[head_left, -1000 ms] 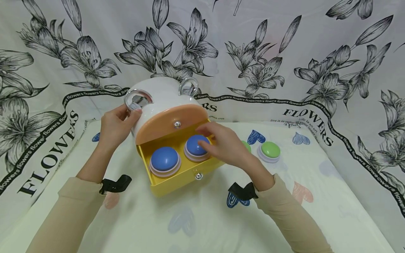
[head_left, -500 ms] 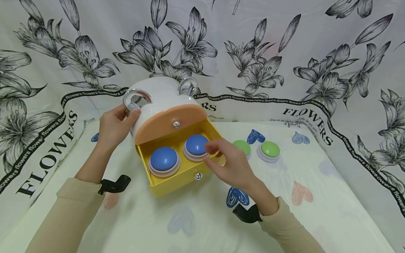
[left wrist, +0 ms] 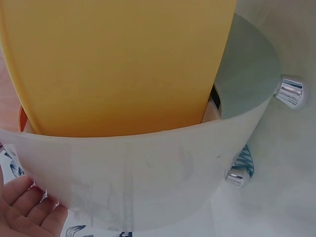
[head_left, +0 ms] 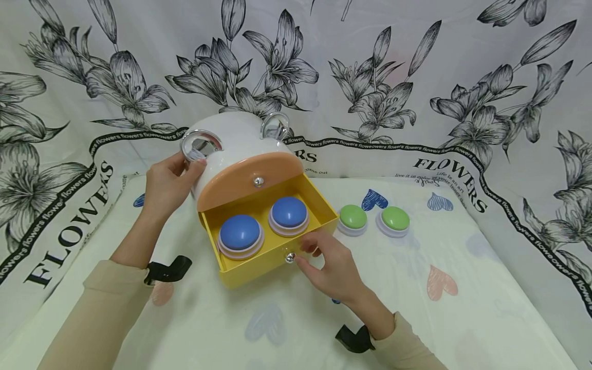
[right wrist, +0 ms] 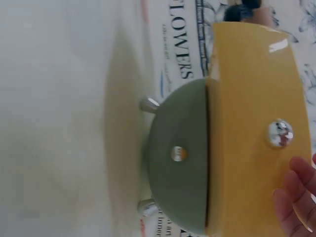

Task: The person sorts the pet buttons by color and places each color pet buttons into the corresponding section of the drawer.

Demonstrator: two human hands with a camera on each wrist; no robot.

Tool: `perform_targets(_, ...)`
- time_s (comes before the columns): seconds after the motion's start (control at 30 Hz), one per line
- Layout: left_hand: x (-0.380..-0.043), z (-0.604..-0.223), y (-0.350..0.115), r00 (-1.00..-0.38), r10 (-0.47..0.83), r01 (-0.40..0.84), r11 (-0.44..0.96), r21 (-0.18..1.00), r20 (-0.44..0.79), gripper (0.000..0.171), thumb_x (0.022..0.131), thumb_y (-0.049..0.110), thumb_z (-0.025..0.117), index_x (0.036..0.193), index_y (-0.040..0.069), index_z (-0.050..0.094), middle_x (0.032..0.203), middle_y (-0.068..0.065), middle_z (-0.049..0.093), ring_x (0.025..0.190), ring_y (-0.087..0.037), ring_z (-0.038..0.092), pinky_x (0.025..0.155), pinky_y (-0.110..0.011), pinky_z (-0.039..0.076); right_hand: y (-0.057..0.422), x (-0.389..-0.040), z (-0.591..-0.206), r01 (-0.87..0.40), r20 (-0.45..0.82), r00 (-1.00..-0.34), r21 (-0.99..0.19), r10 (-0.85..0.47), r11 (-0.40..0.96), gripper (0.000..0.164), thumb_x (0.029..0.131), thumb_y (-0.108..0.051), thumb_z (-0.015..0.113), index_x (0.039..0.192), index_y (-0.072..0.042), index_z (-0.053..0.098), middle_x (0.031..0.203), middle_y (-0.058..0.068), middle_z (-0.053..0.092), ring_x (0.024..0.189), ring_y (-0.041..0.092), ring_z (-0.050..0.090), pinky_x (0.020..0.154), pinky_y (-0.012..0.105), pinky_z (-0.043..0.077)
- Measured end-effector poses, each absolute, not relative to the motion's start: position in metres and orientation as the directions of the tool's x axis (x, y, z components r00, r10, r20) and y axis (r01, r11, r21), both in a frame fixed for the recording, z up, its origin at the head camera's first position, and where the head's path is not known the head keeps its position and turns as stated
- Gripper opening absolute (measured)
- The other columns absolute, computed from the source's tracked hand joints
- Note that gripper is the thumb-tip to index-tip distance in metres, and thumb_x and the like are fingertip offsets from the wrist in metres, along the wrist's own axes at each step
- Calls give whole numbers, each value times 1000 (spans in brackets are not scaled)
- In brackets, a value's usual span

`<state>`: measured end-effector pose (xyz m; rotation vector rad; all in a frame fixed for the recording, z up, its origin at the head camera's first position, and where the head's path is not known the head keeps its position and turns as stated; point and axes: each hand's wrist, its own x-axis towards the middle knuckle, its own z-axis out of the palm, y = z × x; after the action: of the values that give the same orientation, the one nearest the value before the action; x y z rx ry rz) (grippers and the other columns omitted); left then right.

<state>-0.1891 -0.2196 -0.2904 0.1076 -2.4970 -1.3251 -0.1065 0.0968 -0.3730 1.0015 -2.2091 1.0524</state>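
A rounded white drawer box with silver discs on top stands tilted at centre left. Its orange drawer front is closed. Below it the yellow drawer is pulled out, holding two blue push buttons on white bases. My left hand holds the box's left side, thumb on the shell just under the silver disc and fingers behind. In the head view my right hand is at the drawer's front, thumb close to the silver knob; the right wrist view shows its fingertips beside the knob, loosely bent.
Two green push buttons sit on the heart-patterned cloth right of the drawer. A flower-printed curtain hangs behind. Beneath the yellow drawer, a green drawer front appears in the right wrist view.
My right hand has moved from over the right blue button, out of the drawer, down to the drawer's front by the knob. My left hand and the box have stayed put.
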Motion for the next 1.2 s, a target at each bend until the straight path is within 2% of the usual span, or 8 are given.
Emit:
perform_targets(0.13,-189,-290,-220,-950,-213,69,568,820,227,62,86,52,53,133,11,50,133,-9,52,129,-25,41,99,-45,41,94,-105,-382,-787,674,-603,-417,-426,454,33,77,-17,73,103,-6,56,90,2,60,79,12,57,62,20,52)
perform_targets(0.33,-190,-290,-220,-953,-211,62,567,821,218,63,86,53,53,133,12,50,133,-9,51,130,-25,40,99,-45,40,91,-103,-389,-765,655,-629,-425,-420,484,35,74,-14,75,103,-7,56,91,1,63,78,11,58,61,18,52)
perform_targets(0.53,-190,-290,-220,-952,-215,57,569,821,216,64,86,53,53,134,11,50,133,-9,51,129,-26,41,99,-45,41,85,-101,-392,-753,666,-633,-410,-396,514,34,73,-16,76,99,-7,57,86,0,63,74,9,59,57,17,51)
perform_targets(0.83,-190,-290,-220,-950,-213,67,575,816,227,63,86,52,53,133,10,51,132,-10,52,129,-26,41,99,-45,41,75,-99,-396,-707,678,-652,-382,-339,596,40,68,-21,81,95,-9,54,78,-3,61,67,7,56,54,6,43)
perform_targets(1.07,-189,-290,-220,-952,-218,55,572,818,217,63,86,52,53,133,11,50,133,-10,51,129,-26,41,98,-44,41,69,-98,-396,-680,693,-653,-360,-305,639,38,68,-22,81,91,-9,52,74,-5,61,64,5,56,55,10,45)
perform_targets(1.2,-189,-291,-220,-952,-217,56,572,818,217,63,86,52,53,134,11,50,134,-10,51,130,-26,40,98,-44,41,67,-98,-396,-675,684,-668,-391,-294,625,37,69,-20,80,90,-9,51,73,-4,61,62,5,55,55,14,48)
